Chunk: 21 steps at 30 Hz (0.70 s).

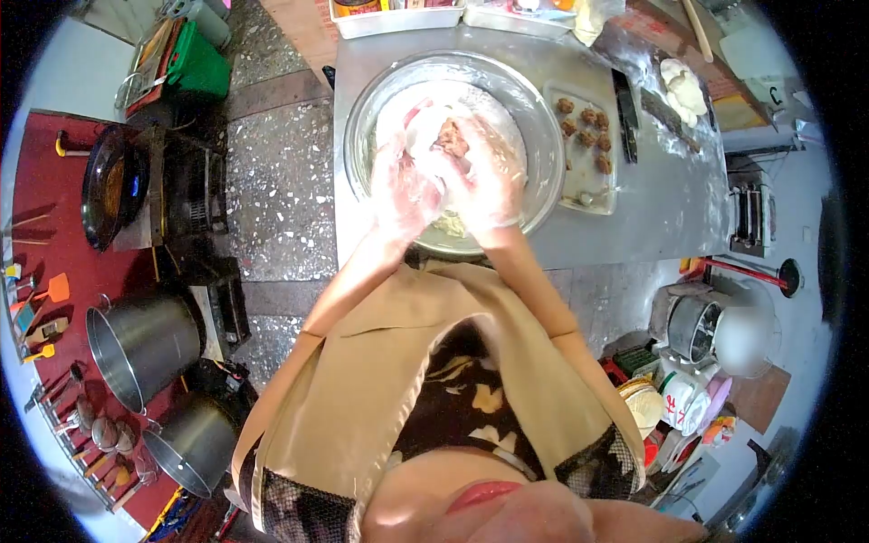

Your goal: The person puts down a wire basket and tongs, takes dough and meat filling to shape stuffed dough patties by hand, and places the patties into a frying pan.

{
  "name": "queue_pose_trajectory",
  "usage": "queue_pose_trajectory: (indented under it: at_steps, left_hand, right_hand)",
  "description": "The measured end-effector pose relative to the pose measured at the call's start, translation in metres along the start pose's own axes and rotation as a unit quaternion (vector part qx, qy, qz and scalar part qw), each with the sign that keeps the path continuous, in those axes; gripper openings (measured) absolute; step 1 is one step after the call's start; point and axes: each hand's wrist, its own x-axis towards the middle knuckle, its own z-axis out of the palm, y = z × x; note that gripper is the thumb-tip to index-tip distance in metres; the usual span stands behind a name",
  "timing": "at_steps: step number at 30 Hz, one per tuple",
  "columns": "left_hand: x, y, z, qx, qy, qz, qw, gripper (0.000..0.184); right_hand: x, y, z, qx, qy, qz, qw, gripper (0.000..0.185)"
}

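A wide metal bowl (550, 195) stands on the steel table with white flour (489, 98) inside. Over it, both of my floury hands are cupped close together. Between them is a brown lump of filling (451, 138), with pale material around it that looks like dough; glare hides its edges. My left hand (405, 188) curls round the left side of this piece, and my right hand (493, 176) wraps its right side. Just right of the bowl, a shallow tray (576, 201) carries several similar brown balls (587, 138) and a spoon-like metal utensil (588, 197).
A dark flat blade-like object (625, 116) lies beside the tray. Farther right are a lump of dough (683, 92) and a floury rolling pin or stick (670, 119). Containers (398, 23) line the table's back edge. Large metal pots (149, 348) and a wok (116, 185) are at the left.
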Motion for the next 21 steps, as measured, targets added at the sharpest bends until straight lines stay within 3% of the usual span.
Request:
queue_pose_trajectory:
  at_steps: [3, 4, 5, 6, 7, 8, 9, 10, 11, 12, 13, 14, 15, 16, 18, 21]
  left_hand:
    - [-0.004, 0.001, 0.009, -0.027, 0.021, 0.011, 0.999, 0.057]
    - [-0.004, 0.001, 0.011, -0.054, 0.039, 0.007, 0.998, 0.056]
    - [-0.004, -0.004, 0.013, -0.054, 0.038, 0.008, 0.998, 0.056]
    - [-0.005, -0.012, 0.014, -0.026, 0.037, 0.031, 0.998, 0.057]
    - [-0.006, -0.018, 0.014, 0.001, 0.036, 0.051, 0.998, 0.058]
    - [-0.005, -0.019, 0.009, 0.001, 0.034, 0.048, 0.998, 0.058]
    - [-0.005, -0.016, -0.001, 0.362, -0.015, 0.147, 0.92, 0.061]
    - [-0.004, -0.008, -0.004, 0.67, -0.061, 0.226, 0.705, 0.064]
    - [-0.001, 0.01, -0.009, 0.794, -0.139, 0.238, 0.542, 0.082]
    - [-0.003, 0.019, -0.004, 0.794, -0.145, 0.234, 0.542, 0.082]
    - [-0.008, 0.025, 0.001, 0.801, -0.113, 0.257, 0.529, 0.09]
    - [-0.01, 0.027, 0.003, 0.806, -0.079, 0.281, 0.515, 0.098]
    - [-0.007, 0.027, -0.002, 0.792, -0.093, 0.27, 0.539, 0.112]
    - [0.001, 0.025, -0.005, 0.793, -0.093, 0.267, 0.539, 0.112]
    - [0.014, 0.024, -0.006, 0.756, -0.263, 0.229, 0.554, 0.117]
    - [0.013, 0.025, -0.004, 0.755, -0.3, 0.26, 0.522, 0.12]
  right_hand:
    - [0.005, -0.001, 0.001, 0.086, -0.017, -0.035, 0.996, 0.054]
    - [0.006, -0.002, 0.001, 0.339, -0.028, 0.111, 0.934, 0.054]
    - [0.006, -0.004, 0.0, 0.562, -0.037, 0.247, 0.788, 0.054]
    - [0.004, -0.005, -0.002, 0.734, -0.042, 0.362, 0.573, 0.054]
    - [-0.002, -0.003, -0.001, 0.791, -0.008, 0.407, 0.458, 0.045]
    - [-0.006, 0.004, 0.0, 0.79, -0.005, 0.405, 0.46, 0.045]
    - [-0.01, 0.015, 0.001, 0.594, -0.028, 0.285, 0.751, 0.043]
    - [-0.001, 0.006, -0.008, 0.606, -0.024, 0.332, 0.723, 0.039]
    - [0.007, -0.003, -0.018, 0.616, -0.015, 0.378, 0.691, 0.035]
    - [0.008, 0.0, -0.023, 0.616, -0.009, 0.379, 0.69, 0.035]
    - [0.006, 0.006, -0.03, 0.481, -0.086, 0.307, 0.817, 0.036]
    - [0.005, 0.006, -0.029, 0.491, -0.097, 0.318, 0.805, 0.038]
    - [0.003, 0.007, -0.027, 0.501, -0.108, 0.329, 0.793, 0.042]
    - [0.002, 0.007, -0.026, 0.51, -0.118, 0.34, 0.781, 0.045]
    - [0.001, 0.001, -0.022, 0.588, -0.106, 0.439, 0.671, 0.054]
    - [-0.007, 0.002, -0.014, 0.55, -0.087, 0.424, 0.714, 0.054]
